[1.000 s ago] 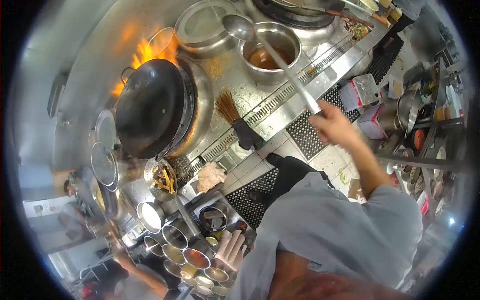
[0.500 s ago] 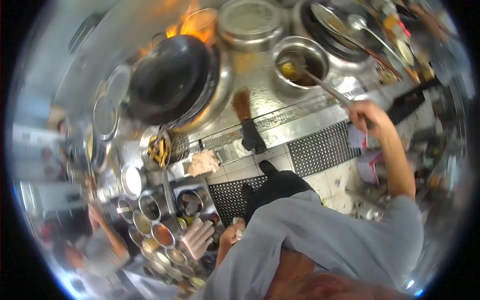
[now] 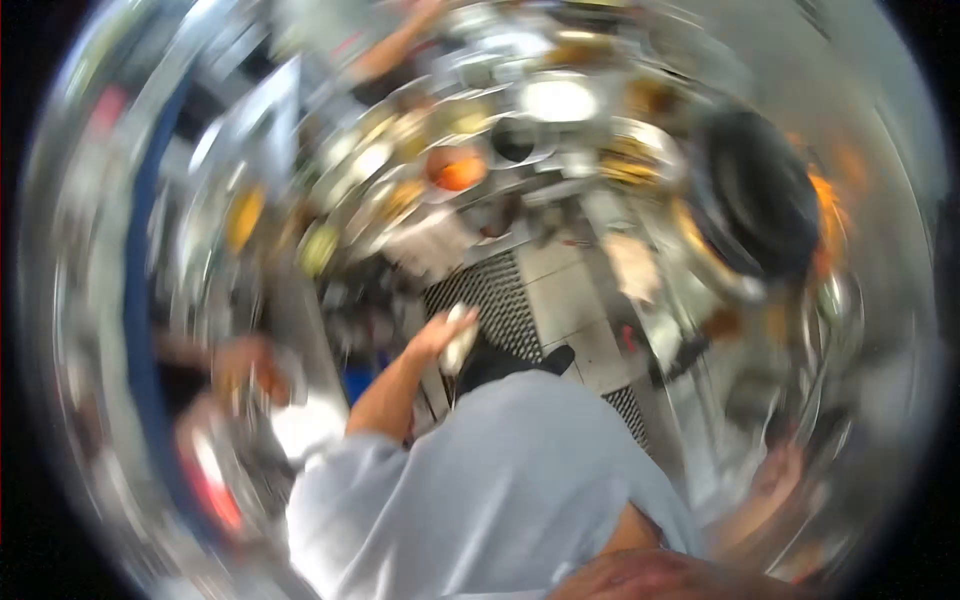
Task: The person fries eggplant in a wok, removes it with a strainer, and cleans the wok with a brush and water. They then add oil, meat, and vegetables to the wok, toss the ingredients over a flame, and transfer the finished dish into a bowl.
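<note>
In the head view, blurred by motion, the left hand [image 3: 440, 333] is raised over the black perforated floor mat [image 3: 490, 300], its fingers closed around a small pale object [image 3: 459, 345] that is too smeared to identify. The right hand [image 3: 782, 470] sits low at the right edge beside the steel counter; whether its fingers are apart or closed on anything cannot be told. Up and to the right a dark wok [image 3: 755, 195] rests tilted on its burner ring, with orange flame [image 3: 828, 205] at its far side. Round metal bowls crowd the top centre, one holding something orange [image 3: 458, 170], beside a bright white bowl [image 3: 557, 99]
</note>
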A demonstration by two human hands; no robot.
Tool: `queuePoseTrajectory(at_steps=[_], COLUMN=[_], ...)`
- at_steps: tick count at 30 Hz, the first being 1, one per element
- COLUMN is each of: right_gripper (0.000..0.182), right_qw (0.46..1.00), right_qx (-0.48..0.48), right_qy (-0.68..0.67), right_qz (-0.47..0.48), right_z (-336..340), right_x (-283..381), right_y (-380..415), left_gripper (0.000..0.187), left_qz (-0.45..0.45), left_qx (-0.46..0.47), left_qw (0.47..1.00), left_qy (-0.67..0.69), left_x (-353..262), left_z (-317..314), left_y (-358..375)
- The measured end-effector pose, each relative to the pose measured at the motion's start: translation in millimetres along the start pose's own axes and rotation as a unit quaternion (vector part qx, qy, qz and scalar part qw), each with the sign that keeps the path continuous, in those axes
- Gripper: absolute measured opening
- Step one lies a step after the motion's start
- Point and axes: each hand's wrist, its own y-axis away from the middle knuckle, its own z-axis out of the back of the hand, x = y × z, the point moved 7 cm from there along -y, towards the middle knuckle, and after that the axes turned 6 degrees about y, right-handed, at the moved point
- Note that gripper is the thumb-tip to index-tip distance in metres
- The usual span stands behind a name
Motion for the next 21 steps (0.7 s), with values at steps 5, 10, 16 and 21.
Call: queuePoseTrajectory(at_steps=[5, 10, 16, 21], right_gripper=[0.016, 0.016, 0.017, 0.020], right_qw=[0.970, 0.906, 0.909, 0.869], right_qx=[0.090, 0.143, 0.117, 0.133], right_qy=[0.224, 0.399, 0.400, 0.447], right_qz=[0.015, 0.010, 0.000, 0.168], right_z=[-107.5, -254.4, -282.0, -281.4], right_x=[-26.6, -59.3, -95.3, -104.3], right_y=[-185.4, -243.9, -273.9, -303.1], left_gripper=[0.030, 0.018, 0.022, 0.052], left_qz=[-0.120, -0.185, -0.123, 0.152], left_qx=[-0.113, -0.354, -0.565, -0.699], left_qw=[0.916, 0.739, 0.492, 0.683], left_qy=[0.365, 0.542, 0.651, 0.150], left_x=[25.9, 98.5, 213.5, 243.0], left_z=[52.2, 112.5, 174.3, 272.3], left_y=[59.1, 163.3, 251.2, 284.5])
